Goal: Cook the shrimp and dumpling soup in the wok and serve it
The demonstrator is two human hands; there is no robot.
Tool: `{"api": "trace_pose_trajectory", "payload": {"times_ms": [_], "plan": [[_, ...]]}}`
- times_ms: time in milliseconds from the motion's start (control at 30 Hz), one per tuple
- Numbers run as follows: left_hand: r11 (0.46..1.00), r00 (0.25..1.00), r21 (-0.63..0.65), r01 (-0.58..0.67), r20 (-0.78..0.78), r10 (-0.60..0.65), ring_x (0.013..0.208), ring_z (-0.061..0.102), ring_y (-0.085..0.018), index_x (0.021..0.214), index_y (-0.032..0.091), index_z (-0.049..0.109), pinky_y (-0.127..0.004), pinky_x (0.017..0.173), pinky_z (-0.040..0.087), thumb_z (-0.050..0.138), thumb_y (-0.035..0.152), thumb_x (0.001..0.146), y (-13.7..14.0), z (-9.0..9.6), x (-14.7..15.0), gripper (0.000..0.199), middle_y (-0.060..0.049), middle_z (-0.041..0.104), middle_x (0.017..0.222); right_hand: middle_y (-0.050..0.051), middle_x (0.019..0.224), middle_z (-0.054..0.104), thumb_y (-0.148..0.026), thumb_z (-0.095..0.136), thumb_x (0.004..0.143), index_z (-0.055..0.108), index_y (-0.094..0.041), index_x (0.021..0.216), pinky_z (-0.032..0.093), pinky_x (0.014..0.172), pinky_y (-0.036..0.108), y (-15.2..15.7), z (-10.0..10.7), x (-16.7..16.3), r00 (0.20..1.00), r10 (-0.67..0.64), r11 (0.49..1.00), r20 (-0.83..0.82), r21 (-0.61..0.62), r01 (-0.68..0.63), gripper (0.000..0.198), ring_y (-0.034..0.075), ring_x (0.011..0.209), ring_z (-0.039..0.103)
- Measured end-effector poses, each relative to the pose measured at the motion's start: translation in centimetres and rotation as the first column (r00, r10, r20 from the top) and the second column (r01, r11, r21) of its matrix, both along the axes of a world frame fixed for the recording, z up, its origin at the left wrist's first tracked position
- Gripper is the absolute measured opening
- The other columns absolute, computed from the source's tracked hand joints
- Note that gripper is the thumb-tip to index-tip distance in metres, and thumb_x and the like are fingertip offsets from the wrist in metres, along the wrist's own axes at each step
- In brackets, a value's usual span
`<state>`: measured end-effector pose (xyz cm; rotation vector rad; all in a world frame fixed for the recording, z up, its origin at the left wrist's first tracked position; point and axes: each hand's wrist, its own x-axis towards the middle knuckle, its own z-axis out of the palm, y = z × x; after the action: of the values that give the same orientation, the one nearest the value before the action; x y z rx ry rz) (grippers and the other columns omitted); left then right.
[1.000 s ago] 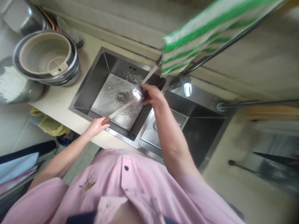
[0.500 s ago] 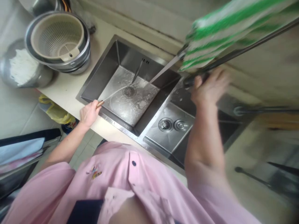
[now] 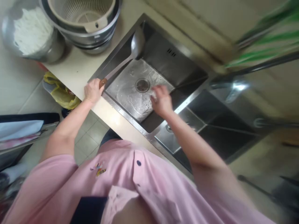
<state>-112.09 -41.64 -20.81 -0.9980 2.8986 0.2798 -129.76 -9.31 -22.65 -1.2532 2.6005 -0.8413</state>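
Observation:
My left hand [image 3: 92, 91] is closed round the wooden handle of a metal spatula [image 3: 120, 64] at the sink's near left edge. The spatula slants up and away over the left basin [image 3: 161, 67], its broad shiny head near the far left corner. Inside that basin, right of the drain [image 3: 142, 85], my right hand [image 3: 161, 100] hovers low with fingers bent and parted, slightly blurred. I see nothing held in it. Water wets the basin floor. A shiny faucet [image 3: 237, 88] is over the right-hand basin [image 3: 219, 137].
Stacked bowls with a beige colander [image 3: 87, 23] stand on the counter at upper left, beside a metal pot [image 3: 54, 46] of white shreds [image 3: 32, 32]. A green-striped cloth [image 3: 273, 43] hangs at upper right. A yellow bag [image 3: 61, 93] hangs below the counter's left edge.
My right hand has come from the faucet area down into the left basin. The water stream no longer shows. The spatula has turned, its head now facing up near the far left corner.

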Motion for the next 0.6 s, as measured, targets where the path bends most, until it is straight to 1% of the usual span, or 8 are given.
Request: {"api": "trace_pose_trajectory", "payload": {"times_ms": [67, 133, 200, 300, 367, 433, 533, 600], "plan": [[1.0, 1.0, -0.007, 0.011, -0.027, -0.011, 0.109, 0.061, -0.033, 0.114, 0.013, 0.062, -0.041, 0.09, 0.046, 0.047, 0.039, 0.096, 0.1, -1.3, 0.2, 0.035, -0.019, 0.065, 0.116, 0.021, 0.14, 0.051, -0.035, 0.035, 0.097, 0.06, -0.012, 0.126, 0.044, 0.104, 0.054, -5.6, -4.6, 3.1, 0.966, 0.235, 0.956, 0.106, 0.158, -0.249, 0.045, 0.032, 0.124, 0.049], [1.0, 0.998, 0.0, 0.008, -0.059, -0.008, 0.114, 0.059, -0.033, 0.113, 0.013, 0.062, -0.042, 0.094, 0.045, 0.05, 0.036, 0.095, 0.3, -2.1, 0.5, 0.031, -0.019, 0.063, 0.117, 0.025, 0.141, 0.049, -0.026, 0.033, 0.097, 0.061, -0.008, 0.122, 0.04, 0.103, 0.052, -10.2, -9.1, 5.4, 0.864, 0.447, 0.805, 0.233, 0.317, -0.502, 0.042, 0.031, 0.123, 0.046], [1.0, 0.996, 0.012, 0.014, -0.084, -0.013, 0.117, 0.057, -0.033, 0.111, 0.015, 0.061, -0.042, 0.097, 0.044, 0.054, 0.034, 0.093, 0.4, -2.6, 0.7, 0.028, -0.018, 0.063, 0.117, 0.019, 0.137, 0.054, -0.024, 0.033, 0.099, 0.064, -0.012, 0.114, 0.037, 0.105, 0.046, -13.7, -12.9, 6.6, 0.803, 0.53, 0.737, 0.272, 0.32, -0.595, 0.037, 0.027, 0.12, 0.044], [0.999, 0.993, 0.017, 0.043, -0.113, -0.04, 0.117, 0.056, -0.034, 0.109, 0.016, 0.061, -0.043, 0.097, 0.044, 0.058, 0.035, 0.091, 0.4, -2.8, 1.0, 0.026, -0.016, 0.063, 0.114, 0.016, 0.14, 0.053, -0.024, 0.033, 0.1, 0.064, -0.015, 0.115, 0.03, 0.109, 0.045, -17.3, -16.5, 6.3, 0.79, 0.554, 0.725, 0.263, 0.314, -0.613, 0.036, 0.027, 0.121, 0.041], [0.998, 0.99, 0.017, 0.059, -0.126, -0.056, 0.116, 0.057, -0.035, 0.107, 0.016, 0.06, -0.043, 0.096, 0.045, 0.058, 0.036, 0.091, 0.3, -2.7, 1.0, 0.025, -0.016, 0.063, 0.111, 0.018, 0.142, 0.05, -0.022, 0.03, 0.1, 0.063, -0.012, 0.119, 0.026, 0.11, 0.05, -18.7, -17.8, 4.9, 0.817, 0.521, 0.746, 0.249, 0.332, -0.577, 0.039, 0.03, 0.123, 0.038], [0.997, 0.99, 0.026, 0.072, -0.123, -0.068, 0.114, 0.057, -0.035, 0.106, 0.016, 0.06, -0.044, 0.095, 0.045, 0.057, 0.036, 0.092, 0.4, -2.6, 1.0, 0.024, -0.016, 0.062, 0.11, 0.024, 0.145, 0.045, -0.019, 0.024, 0.099, 0.06, -0.007, 0.125, 0.024, 0.109, 0.058, -19.1, -18.3, 2.9, 0.895, 0.394, 0.818, 0.207, 0.365, -0.445, 0.046, 0.034, 0.128, 0.035], [0.996, 0.992, 0.049, 0.08, -0.102, -0.075, 0.112, 0.058, -0.035, 0.105, 0.015, 0.06, -0.044, 0.092, 0.046, 0.056, 0.034, 0.092, 0.6, -2.3, 0.7, 0.022, -0.016, 0.062, 0.108, 0.024, 0.15, 0.037, -0.02, 0.023, 0.098, 0.054, -0.007, 0.134, 0.027, 0.107, 0.062, -16.9, -18.1, -1.3, 0.99, -0.047, 0.95, 0.13, 0.311, 0.005, 0.049, 0.039, 0.133, 0.034], [0.994, 0.992, 0.078, 0.078, -0.107, -0.069, 0.113, 0.057, -0.035, 0.105, 0.016, 0.059, -0.043, 0.092, 0.046, 0.057, 0.034, 0.092, 0.7, -2.1, 0.6, 0.022, -0.016, 0.062, 0.108, 0.019, 0.149, 0.04, -0.023, 0.028, 0.097, 0.053, -0.013, 0.135, 0.033, 0.108, 0.056, -14.0, -17.8, -4.4, 0.945, -0.241, 0.962, 0.223, 0.18, 0.203, 0.047, 0.035, 0.132, 0.04]]}}
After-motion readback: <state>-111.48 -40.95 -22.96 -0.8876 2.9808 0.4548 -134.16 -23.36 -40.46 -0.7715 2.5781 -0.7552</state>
